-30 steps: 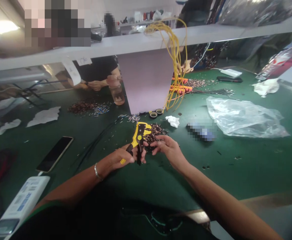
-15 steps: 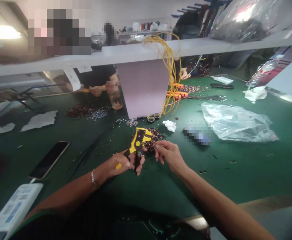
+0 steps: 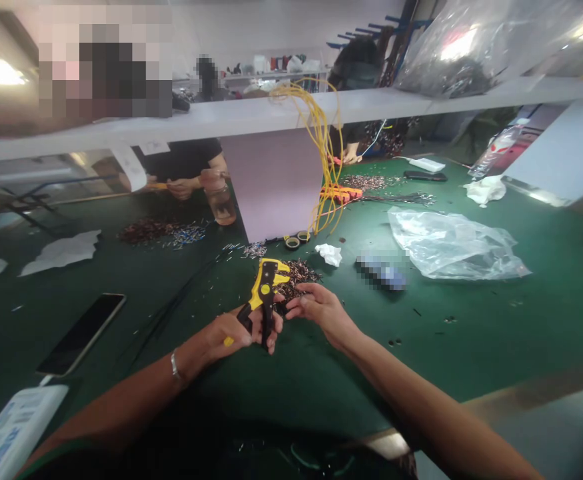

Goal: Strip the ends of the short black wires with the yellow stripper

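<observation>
In my left hand (image 3: pixel 244 330) is a yellow and black wire stripper (image 3: pixel 266 290), its jaws up and its handles within my closed fingers. My right hand (image 3: pixel 321 310) is just right of the stripper, thumb and fingertips drawn close together; whatever they pinch is too small to make out. Behind both hands lies a heap of short dark wires with coppery ends (image 3: pixel 301 272), partly covered by the stripper and my right fingertips.
A phone (image 3: pixel 84 333) and a white power bank (image 3: pixel 18 427) lie left. Right are crumpled tissue (image 3: pixel 329 254), a blurred blue item (image 3: pixel 381 272) and a clear plastic bag (image 3: pixel 456 247). Yellow wires (image 3: pixel 328 153) hang from the shelf (image 3: pixel 251 110). Co-workers' hands (image 3: pixel 184 188) show beyond.
The whole view has shifted slightly, so most things sit further left. My right hand's fingertips have moved a little closer to the stripper; the left still grips it.
</observation>
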`<state>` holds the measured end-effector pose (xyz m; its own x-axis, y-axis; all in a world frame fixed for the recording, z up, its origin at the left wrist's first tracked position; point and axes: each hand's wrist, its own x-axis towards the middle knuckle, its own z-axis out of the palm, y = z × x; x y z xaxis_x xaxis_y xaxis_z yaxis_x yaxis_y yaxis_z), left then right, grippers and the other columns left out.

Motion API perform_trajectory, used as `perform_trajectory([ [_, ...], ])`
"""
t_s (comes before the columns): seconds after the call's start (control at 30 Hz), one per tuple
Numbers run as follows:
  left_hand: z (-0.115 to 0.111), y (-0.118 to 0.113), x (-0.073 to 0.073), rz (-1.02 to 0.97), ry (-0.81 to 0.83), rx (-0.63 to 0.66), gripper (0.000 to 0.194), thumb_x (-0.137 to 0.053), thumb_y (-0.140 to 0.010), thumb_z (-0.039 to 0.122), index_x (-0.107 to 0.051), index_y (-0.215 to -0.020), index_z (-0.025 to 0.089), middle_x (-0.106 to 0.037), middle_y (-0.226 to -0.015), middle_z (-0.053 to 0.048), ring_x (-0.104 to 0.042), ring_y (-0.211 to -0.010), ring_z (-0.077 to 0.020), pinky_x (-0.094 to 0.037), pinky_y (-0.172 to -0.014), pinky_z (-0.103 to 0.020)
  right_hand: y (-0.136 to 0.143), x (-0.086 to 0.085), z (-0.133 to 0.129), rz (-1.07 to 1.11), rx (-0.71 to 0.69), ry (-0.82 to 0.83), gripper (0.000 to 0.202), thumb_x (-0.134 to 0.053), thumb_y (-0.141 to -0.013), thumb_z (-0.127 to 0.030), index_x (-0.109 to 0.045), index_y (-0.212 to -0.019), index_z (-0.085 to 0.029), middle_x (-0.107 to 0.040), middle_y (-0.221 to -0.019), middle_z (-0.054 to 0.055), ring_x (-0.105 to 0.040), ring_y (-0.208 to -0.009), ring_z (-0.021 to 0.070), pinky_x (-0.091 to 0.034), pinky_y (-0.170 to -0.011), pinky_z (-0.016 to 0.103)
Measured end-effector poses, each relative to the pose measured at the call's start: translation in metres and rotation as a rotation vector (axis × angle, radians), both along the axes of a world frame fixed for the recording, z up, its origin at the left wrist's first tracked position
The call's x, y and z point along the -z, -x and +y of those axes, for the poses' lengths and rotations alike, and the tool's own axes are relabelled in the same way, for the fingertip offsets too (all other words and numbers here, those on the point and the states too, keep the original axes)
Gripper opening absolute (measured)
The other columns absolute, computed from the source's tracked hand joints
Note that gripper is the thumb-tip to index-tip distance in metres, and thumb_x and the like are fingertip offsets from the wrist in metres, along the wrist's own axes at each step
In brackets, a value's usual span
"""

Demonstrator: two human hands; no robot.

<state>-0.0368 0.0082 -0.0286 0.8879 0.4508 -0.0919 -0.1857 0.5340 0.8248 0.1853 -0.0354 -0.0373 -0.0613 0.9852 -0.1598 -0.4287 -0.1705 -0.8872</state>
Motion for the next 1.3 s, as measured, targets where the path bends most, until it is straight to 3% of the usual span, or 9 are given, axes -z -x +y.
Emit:
perform_trajectory([
  [0.17,0.0,-0.002,-0.004,0.006,0.003,0.027,0.082,-0.061,-0.05,0.008,-0.053,-0.13,0.021,-0.064,-0.106,-0.01,-0.061,-0.081,-0.022,-0.05,-0.077,-0.041,-0.001,-0.002,-0.001,0.046,-0.026,-0.009,0.035,-0.078,-0.071,-0.034,-0.057,-0.093,-0.019,-0.075,-0.081,0.006,-0.074,-0.07,0.0214,-0.055,-0.082,0.042],
  [0.4,-0.003,0.001,-0.004,0.0,-0.02,0.011,0.065,-0.07,-0.057,0.018,-0.059,-0.121,0.021,-0.064,-0.1,-0.01,-0.061,-0.082,-0.0252,-0.049,-0.077,-0.044,-0.005,-0.002,0.0,-0.082,0.063,0.052,0.029,-0.08,-0.067,-0.035,-0.064,-0.082,-0.017,-0.076,-0.075,0.006,-0.07,-0.052,0.0187,-0.054,-0.057,0.032],
  [0.5,-0.004,0.001,-0.005,-0.039,-0.032,-0.005,0.056,-0.07,-0.06,0.018,-0.062,-0.116,0.019,-0.063,-0.099,-0.011,-0.061,-0.08,-0.025,-0.049,-0.075,-0.044,-0.007,-0.009,-0.003,-0.137,0.125,-0.009,0.025,-0.079,-0.067,-0.035,-0.069,-0.08,-0.016,-0.075,-0.071,0.005,-0.067,-0.048,0.0169,-0.053,-0.054,0.032],
  [0.63,-0.002,0.001,-0.003,-0.051,0.064,0.107,0.069,-0.068,-0.055,0.013,-0.059,-0.123,0.019,-0.064,-0.092,-0.009,-0.062,-0.077,-0.0248,-0.048,-0.073,-0.043,-0.007,-0.02,-0.01,-0.221,0.243,-0.115,0.017,-0.075,-0.072,-0.032,-0.072,-0.08,-0.018,-0.074,-0.068,0.003,-0.063,-0.047,0.0156,-0.053,-0.055,0.034],
  [0.9,0.002,0.004,0.002,-0.08,0.12,0.123,0.08,-0.067,-0.052,0.012,-0.053,-0.13,0.019,-0.064,-0.092,-0.009,-0.062,-0.075,-0.0256,-0.047,-0.071,-0.045,-0.008,-0.028,-0.019,-0.292,0.335,-0.172,0.011,-0.071,-0.077,-0.03,-0.069,-0.08,-0.019,-0.073,-0.069,0.004,-0.064,-0.047,0.0158,-0.052,-0.054,0.035],
  [1.3,-0.003,0.002,-0.001,-0.088,0.091,0.178,0.074,-0.073,-0.054,0.014,-0.056,-0.126,0.015,-0.067,-0.09,-0.01,-0.062,-0.072,-0.0242,-0.048,-0.068,-0.042,-0.001,-0.026,-0.024,-0.303,0.282,-0.174,0.015,-0.071,-0.078,-0.031,-0.066,-0.082,-0.018,-0.073,-0.067,0.003,-0.063,-0.044,0.0145,-0.051,-0.049,0.031],
])
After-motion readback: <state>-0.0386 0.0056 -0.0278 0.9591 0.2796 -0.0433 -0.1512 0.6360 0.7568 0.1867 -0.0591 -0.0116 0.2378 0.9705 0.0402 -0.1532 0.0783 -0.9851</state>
